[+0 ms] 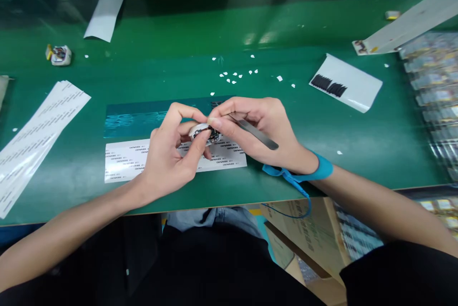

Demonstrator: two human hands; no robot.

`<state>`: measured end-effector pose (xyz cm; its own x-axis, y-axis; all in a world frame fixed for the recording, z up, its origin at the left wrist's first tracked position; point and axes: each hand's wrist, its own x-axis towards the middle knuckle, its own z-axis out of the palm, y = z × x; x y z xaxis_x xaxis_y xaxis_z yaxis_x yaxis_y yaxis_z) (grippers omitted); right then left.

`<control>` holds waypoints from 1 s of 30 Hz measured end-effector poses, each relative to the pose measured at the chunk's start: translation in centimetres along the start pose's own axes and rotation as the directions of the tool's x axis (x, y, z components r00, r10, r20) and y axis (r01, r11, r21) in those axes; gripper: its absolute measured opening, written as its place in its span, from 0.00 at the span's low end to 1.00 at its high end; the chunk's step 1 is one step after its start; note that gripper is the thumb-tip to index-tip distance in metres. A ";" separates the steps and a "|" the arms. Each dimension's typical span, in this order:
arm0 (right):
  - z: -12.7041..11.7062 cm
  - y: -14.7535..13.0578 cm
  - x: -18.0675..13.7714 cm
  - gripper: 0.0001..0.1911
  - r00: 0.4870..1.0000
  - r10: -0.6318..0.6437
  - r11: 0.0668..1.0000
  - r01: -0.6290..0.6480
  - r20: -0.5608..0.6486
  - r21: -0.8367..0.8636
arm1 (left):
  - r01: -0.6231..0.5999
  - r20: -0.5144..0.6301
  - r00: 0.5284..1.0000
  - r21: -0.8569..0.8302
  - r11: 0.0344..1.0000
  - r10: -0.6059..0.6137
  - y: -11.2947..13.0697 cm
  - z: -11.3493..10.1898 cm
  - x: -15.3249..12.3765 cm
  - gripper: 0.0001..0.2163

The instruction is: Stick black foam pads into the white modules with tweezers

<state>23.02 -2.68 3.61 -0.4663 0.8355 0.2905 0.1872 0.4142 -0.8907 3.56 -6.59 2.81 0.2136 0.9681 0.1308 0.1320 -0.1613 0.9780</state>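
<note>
Between the thumb and fingers of my left hand (173,148) is a small white-shelled electronic part (201,134) with dark innards, tilted toward me. My right hand (263,127) is closed around metal tweezers (255,134), whose broad end points down and right past the palm. The right thumb and index finger come together at the top edge of the part, touching or nearly so; the tweezer tips are hidden there. Below both hands lie a white sheet with printed labels (125,160) and a teal sheet with cut outlines (134,120). A blue wrist strap (324,168) circles my right wrist.
Small white stickers (234,75) are scattered behind my hands. A white sheet with black strips (361,86) lies to the right, near stacked clear trays (429,86). More label strips (39,134) and another small part (60,55) are at left. An open cardboard box (307,229) stands below the table edge.
</note>
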 end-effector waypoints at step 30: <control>-7.1 3.5 0.7 0.24 0.980 0.189 0.969 -0.197 0.061 0.152 | -0.584 0.509 0.783 0.401 0.706 0.358 -2.4 -0.7 0.8 0.06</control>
<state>29.51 1.96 3.16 -0.4745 0.8751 0.0947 0.1412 0.1819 -0.9731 2.77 -5.27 0.68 0.7069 0.6026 0.3704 0.3568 -0.7560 0.5488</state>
